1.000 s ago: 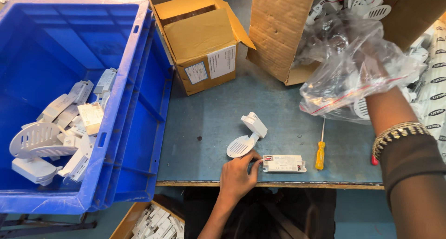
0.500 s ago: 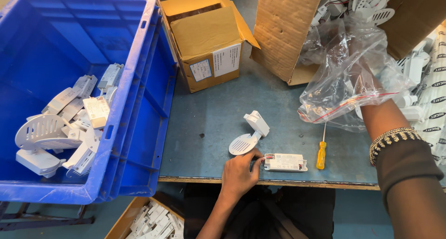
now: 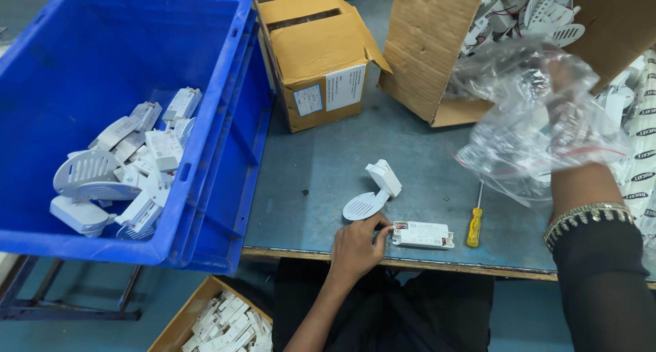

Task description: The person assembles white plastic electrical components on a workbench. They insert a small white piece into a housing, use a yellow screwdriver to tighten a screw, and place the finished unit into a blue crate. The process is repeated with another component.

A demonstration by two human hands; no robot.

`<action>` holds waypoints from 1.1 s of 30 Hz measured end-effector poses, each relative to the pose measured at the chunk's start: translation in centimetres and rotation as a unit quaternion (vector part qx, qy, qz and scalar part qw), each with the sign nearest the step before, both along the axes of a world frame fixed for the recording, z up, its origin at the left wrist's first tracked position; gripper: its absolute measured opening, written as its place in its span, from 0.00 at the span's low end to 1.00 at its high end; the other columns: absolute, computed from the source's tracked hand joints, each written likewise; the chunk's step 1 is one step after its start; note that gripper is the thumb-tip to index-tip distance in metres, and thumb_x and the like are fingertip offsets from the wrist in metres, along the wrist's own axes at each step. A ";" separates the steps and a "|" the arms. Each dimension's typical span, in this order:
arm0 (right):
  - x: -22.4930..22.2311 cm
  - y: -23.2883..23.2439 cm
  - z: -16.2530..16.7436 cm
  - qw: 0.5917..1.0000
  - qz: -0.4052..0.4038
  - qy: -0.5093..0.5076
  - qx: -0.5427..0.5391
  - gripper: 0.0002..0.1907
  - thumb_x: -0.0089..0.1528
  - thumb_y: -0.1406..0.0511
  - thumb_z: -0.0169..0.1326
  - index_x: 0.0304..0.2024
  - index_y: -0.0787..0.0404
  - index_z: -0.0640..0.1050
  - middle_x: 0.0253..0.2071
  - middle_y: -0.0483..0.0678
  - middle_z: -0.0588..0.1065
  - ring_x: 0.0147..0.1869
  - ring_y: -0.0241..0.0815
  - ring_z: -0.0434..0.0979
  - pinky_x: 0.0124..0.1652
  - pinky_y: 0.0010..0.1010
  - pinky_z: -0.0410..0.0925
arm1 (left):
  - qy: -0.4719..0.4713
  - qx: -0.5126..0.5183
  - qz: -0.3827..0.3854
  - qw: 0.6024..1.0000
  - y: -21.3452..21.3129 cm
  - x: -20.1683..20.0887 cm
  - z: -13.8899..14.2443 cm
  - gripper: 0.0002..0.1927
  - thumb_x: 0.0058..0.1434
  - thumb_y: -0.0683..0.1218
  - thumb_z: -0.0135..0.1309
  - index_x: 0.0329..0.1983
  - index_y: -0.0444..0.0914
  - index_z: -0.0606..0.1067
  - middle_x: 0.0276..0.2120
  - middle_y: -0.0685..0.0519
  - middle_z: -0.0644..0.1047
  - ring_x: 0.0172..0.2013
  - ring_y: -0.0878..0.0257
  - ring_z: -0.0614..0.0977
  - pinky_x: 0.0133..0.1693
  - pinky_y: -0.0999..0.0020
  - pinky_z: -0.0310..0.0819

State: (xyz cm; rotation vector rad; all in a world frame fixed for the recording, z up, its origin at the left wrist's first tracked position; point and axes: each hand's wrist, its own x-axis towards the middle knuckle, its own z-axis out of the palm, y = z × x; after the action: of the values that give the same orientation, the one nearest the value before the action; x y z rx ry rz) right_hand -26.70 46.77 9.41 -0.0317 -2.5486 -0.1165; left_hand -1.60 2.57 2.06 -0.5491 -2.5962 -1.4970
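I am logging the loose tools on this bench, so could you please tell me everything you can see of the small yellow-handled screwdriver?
The small yellow-handled screwdriver has a translucent-looking yellow plastic handle and a thin metal shaft. It lies flat on the grey-blue tabletop near the front edge, handle toward the person, shaft pointing away under the clear plastic bag. It sits just right of the white rectangular module, apart from it. Neither hand touches it.
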 end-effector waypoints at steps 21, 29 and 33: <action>13.0 -0.2 -8.0 0.998 0.024 0.035 -0.052 0.24 0.67 0.55 0.55 0.59 0.66 0.74 0.51 0.61 0.74 0.52 0.59 0.74 0.53 0.48 0.66 | 0.030 -0.003 0.003 1.000 -1.6 2.4 0.6 0.06 0.63 0.47 0.58 0.39 0.40 0.79 0.28 0.49 0.81 0.31 0.50 0.83 0.32 0.56 0.75; 22.8 5.1 -12.3 0.985 -0.029 -0.136 -0.104 0.24 0.67 0.54 0.55 0.57 0.65 0.75 0.49 0.60 0.75 0.49 0.58 0.75 0.52 0.47 0.67 | 0.020 -0.002 -0.002 1.000 -1.6 1.9 0.4 0.07 0.63 0.48 0.57 0.39 0.40 0.79 0.28 0.49 0.81 0.30 0.51 0.83 0.32 0.57 0.75; 29.9 5.5 -10.5 0.804 0.028 -0.500 -0.321 0.15 0.60 0.58 0.63 0.47 0.54 0.81 0.39 0.53 0.76 0.34 0.54 0.73 0.35 0.47 0.69 | 0.033 -0.003 0.001 0.999 -1.5 1.4 0.1 0.07 0.63 0.48 0.57 0.39 0.40 0.79 0.29 0.50 0.81 0.30 0.51 0.83 0.32 0.58 0.75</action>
State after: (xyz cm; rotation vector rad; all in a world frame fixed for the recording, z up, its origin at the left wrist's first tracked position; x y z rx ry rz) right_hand 3.18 52.28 -1.12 -0.2025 -3.4867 1.0274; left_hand -0.19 1.06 2.15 -0.5855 -2.5509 -1.4467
